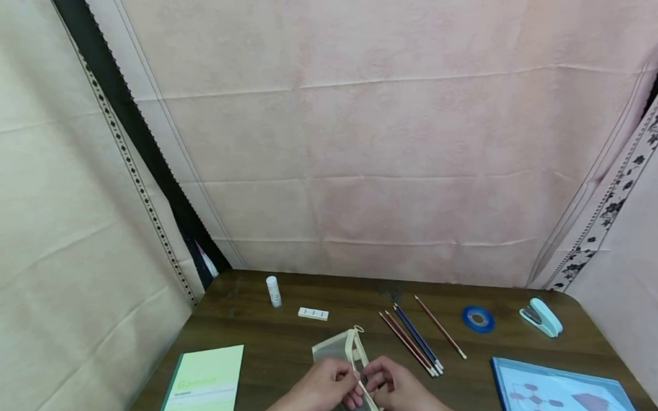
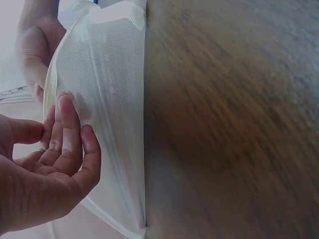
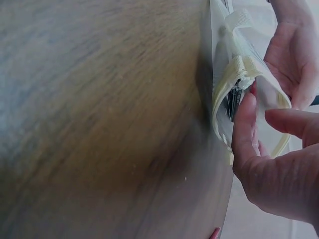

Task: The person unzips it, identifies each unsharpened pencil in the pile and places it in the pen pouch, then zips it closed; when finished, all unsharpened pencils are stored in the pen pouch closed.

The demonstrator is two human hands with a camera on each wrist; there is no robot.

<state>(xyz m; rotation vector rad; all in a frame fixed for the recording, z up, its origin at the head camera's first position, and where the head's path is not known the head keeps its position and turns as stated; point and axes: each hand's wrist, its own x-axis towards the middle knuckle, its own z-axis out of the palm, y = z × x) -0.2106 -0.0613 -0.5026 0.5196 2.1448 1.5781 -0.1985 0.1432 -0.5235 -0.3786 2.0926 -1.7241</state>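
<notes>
A pale, see-through mesh pouch point(image 1: 339, 346) with cream edging stands at the front middle of the table. My left hand point(image 1: 327, 385) pinches its edge between thumb and fingers; in the left wrist view the other fingers point(image 2: 70, 117) lie along the mesh. Long thin things, one reddish, show through the mesh. My right hand point(image 1: 397, 389) is at the pouch's mouth. In the right wrist view its fingers point(image 3: 245, 122) reach into the gaping opening, beside dark slender items point(image 3: 234, 99), with the thumb held apart. What the fingertips touch inside is hidden.
Behind the pouch lie blue pencils point(image 1: 419, 337), brown pencils point(image 1: 403, 336) and a lone pencil point(image 1: 440, 326). Also on the table are a glue stick point(image 1: 273, 291), a white eraser point(image 1: 313, 314), blue tape point(image 1: 478, 319), a stapler point(image 1: 543, 317), a green notebook point(image 1: 205, 382) and a blue folder point(image 1: 572, 401).
</notes>
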